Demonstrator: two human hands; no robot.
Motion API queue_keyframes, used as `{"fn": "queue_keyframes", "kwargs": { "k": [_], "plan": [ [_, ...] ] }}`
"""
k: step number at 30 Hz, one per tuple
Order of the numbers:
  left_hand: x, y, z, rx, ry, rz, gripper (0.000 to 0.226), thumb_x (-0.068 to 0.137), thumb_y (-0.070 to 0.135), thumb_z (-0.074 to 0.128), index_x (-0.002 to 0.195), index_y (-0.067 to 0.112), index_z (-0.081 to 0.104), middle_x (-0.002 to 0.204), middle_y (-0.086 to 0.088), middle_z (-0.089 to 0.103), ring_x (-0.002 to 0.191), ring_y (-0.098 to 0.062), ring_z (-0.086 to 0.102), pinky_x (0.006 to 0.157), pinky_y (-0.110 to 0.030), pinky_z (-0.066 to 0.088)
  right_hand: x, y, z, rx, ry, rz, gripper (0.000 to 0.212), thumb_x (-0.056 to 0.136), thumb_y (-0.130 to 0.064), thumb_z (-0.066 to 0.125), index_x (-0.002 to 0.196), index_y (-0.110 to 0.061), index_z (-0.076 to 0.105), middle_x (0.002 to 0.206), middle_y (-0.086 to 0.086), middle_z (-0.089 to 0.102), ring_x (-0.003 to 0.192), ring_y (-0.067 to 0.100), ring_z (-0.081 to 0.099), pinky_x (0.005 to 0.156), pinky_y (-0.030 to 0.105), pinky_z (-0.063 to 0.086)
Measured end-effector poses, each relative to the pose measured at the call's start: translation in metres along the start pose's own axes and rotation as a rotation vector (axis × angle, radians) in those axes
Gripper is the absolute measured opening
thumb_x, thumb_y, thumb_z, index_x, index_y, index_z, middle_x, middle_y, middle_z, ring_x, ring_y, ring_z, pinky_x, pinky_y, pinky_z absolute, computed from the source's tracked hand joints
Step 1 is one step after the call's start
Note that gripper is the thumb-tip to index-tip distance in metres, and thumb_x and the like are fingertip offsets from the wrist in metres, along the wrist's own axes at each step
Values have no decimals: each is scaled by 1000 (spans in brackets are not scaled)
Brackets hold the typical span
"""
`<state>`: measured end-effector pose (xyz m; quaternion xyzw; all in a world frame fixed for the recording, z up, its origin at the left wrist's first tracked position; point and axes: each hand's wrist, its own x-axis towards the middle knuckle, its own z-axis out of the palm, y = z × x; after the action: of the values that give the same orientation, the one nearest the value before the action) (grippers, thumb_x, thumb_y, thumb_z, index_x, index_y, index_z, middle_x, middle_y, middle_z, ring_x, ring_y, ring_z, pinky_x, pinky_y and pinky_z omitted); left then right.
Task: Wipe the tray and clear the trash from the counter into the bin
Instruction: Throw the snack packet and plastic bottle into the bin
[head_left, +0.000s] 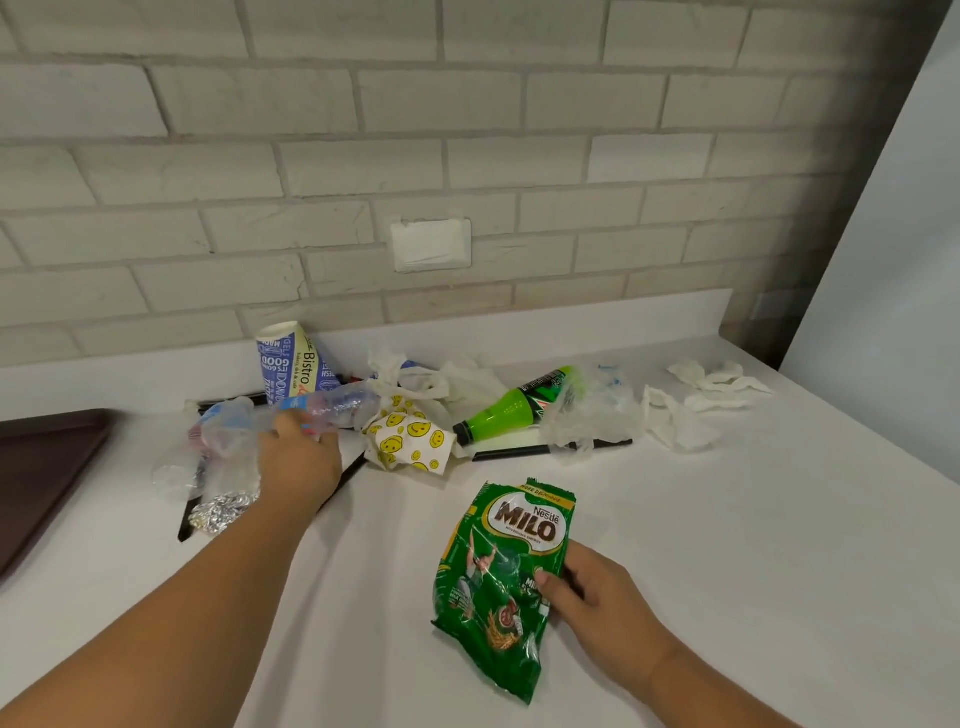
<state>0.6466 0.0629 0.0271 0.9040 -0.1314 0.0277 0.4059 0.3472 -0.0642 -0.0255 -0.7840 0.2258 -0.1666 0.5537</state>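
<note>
Trash lay heaped along the far side of a white counter (727, 545), against a pale brick wall, seen from a head camera looking down past two bare forearms. The right hand (597, 597), near and right of centre, pinched the right edge of a green Milo packet (498, 587) between thumb and curled fingers. The packet lay crumpled on the counter, well apart from the heap. The left hand (298, 457) reached into the far left part of the heap. Its thumb and fingers appeared to curl round a crushed clear plastic bottle (322, 405), though motion blur softened the grip. Just beside that bottle were a tipped blue-and-white paper cup (291, 364), a ball of foil (223, 512) nearer the viewer, and a smiley-face wrapper (410, 441) to the right. Further right, a green soda bottle (509, 410) lay on its side, touching a clear plastic bag (592, 410), with crumpled tissues (717, 382) at the far right. A dark brown tray (41, 467) showed at the left edge. No bin was in view. Several things could go wrong from here. The slippery bottle could squirt out of a loose grip and knock the cup or foil aside. The packet, held only at its edge, could spill any powder left inside if tipped. The light tissues could drift to the floor during carrying.
</note>
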Motion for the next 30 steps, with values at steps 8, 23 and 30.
{"fn": "queue_keyframes", "kwargs": {
  "k": [8, 23, 30],
  "plan": [
    [44, 9, 8, 436, -138, 304, 76, 83, 3, 54, 148, 16, 16, 151, -11, 27, 139, -32, 25, 112, -46, 29, 1, -1, -1, 40, 10, 8, 21, 94, -14, 56, 107, -28, 65, 100, -6, 72, 84, 11, 67, 66, 21, 51],
    [35, 5, -11, 555, 100, 526, 68, 69, 20, 76, 128, 10, 43, 128, -18, 50, 126, -37, 39, 102, -61, 29, 1, -4, -1, 67, 25, 33, 19, 93, -13, 56, 106, -23, 66, 99, 1, 72, 81, 9, 64, 67, 17, 47],
    [-37, 36, -48, 22, 110, 683, 68, 68, 33, 73, 126, 12, 45, 118, -9, 52, 112, -26, 43, 98, -39, 35, -2, -16, -2, 86, 37, 80, 21, 94, -9, 54, 101, -26, 64, 90, 4, 71, 70, 3, 60, 61, 18, 47]
  ]
}}
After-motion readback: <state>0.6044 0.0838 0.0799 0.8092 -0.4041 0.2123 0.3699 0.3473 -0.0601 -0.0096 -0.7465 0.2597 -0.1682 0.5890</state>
